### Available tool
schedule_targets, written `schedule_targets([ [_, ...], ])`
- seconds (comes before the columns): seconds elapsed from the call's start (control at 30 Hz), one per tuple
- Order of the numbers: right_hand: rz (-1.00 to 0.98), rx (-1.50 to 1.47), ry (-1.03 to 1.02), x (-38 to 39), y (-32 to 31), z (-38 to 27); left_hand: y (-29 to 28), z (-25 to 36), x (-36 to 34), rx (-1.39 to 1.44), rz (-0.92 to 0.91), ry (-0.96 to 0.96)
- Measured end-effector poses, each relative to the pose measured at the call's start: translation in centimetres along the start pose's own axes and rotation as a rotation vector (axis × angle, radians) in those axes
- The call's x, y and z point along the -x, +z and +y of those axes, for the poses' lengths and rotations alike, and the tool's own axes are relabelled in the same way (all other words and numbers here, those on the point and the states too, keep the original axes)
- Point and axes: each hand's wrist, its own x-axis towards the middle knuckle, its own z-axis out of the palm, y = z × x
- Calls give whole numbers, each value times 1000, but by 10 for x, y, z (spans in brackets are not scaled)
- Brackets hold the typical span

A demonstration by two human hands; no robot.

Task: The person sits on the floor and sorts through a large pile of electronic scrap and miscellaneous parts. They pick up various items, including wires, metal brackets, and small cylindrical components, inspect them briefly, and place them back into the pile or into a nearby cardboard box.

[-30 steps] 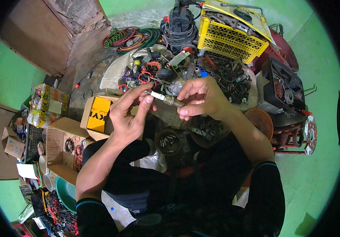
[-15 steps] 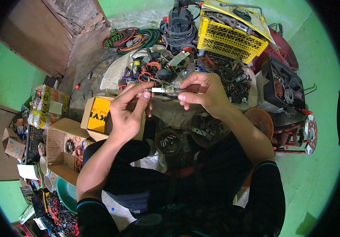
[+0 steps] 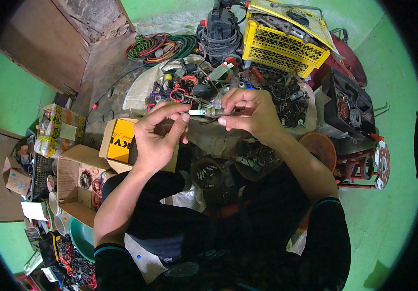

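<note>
Shifted slightly to the right since half a second ago, and level now after tilting in the earliest frame, a slim spark plug of ribbed white ceramic and dull, worn metal (image 3: 209,112) spans the gap between two bare hands. The left hand (image 3: 158,131) pinches the plug's narrow terminal end at the very tips of thumb and forefinger. The right hand (image 3: 252,116) grips the opposite, metal end between thumb and bent fingers, which partly hide it; the pale ceramic and the thicker metal collar show between the two grips.

Below the hands sits a dark round bowl (image 3: 195,180) holding small pale cylinders, beside a wider dark round bowl (image 3: 252,178) of jumbled metal parts. To the left stand a cardboard box with a smooth yellow panel (image 3: 122,140) and an open brown cardboard box (image 3: 80,211). Farther off, a pale, creased cloth-like sheet (image 3: 133,99) bears a heap of greasy parts and wires (image 3: 201,90). Behind it rest coiled red and green hoses (image 3: 158,47) and a latticed yellow plastic crate (image 3: 284,57).
</note>
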Motion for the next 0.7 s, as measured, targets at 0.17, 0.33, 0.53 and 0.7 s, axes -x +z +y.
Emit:
schedule_targets([
  [0.17, -50, 49, 84, 1, 1, 0, -3, -2, -1, 14, 15, 1],
  [0.33, -86, 37, 119, 0, 1, -2, -3, -1, -2, -18, 6, 6],
  [0.53, -236, 146, 241, -2, -10, 13, -18, 1, -12, -474, -324, -194],
  [0.7, -638, 424, 225, 2, -14, 55, -15, -34, -1, -622, -711, -269],
])
